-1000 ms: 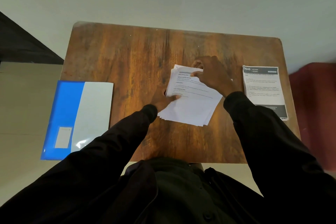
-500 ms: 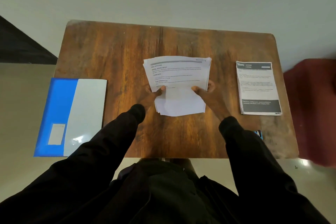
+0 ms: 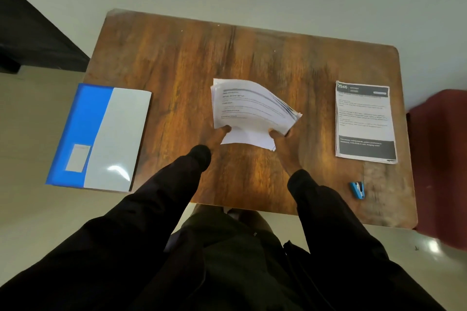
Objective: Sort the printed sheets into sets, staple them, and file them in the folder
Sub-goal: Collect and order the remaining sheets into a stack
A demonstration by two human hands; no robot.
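Over the middle of the wooden table [image 3: 252,58] you've got the stack of printed sheets [image 3: 250,108] up in both hands, so imo you're at the sorting step, nothing stapled or filed yet afaict. Left hand [image 3: 219,135] pinches the stack at its near-left corner, thumb on top of the top page, rest of the fingers hidden under the paper. Right hand [image 3: 284,142] pinches the near-right corner the same way, thumb over, fingers under. Both grips are closed on paper, not spread. The stack hangs out past your thumbs toward the far edge of the table, and the right side is fanned and bowed, page edges showing in steps, so it's a loose bundle, not squared.

Right of the stack, well apart from it, one dark-banded printed page [image 3: 365,121] lies flat on the table, prob the start of a set. The small blue stapler [image 3: 357,190] sits near the table's front right edge, nearer you than that page. The blue and grey folder [image 3: 101,137] lies shut at the table's left edge, hanging partly off it.

Next move prob: peel the top sheet off w/ the right hand while the left keeps the rest. Go easy, the fanned edges look ready to slip.
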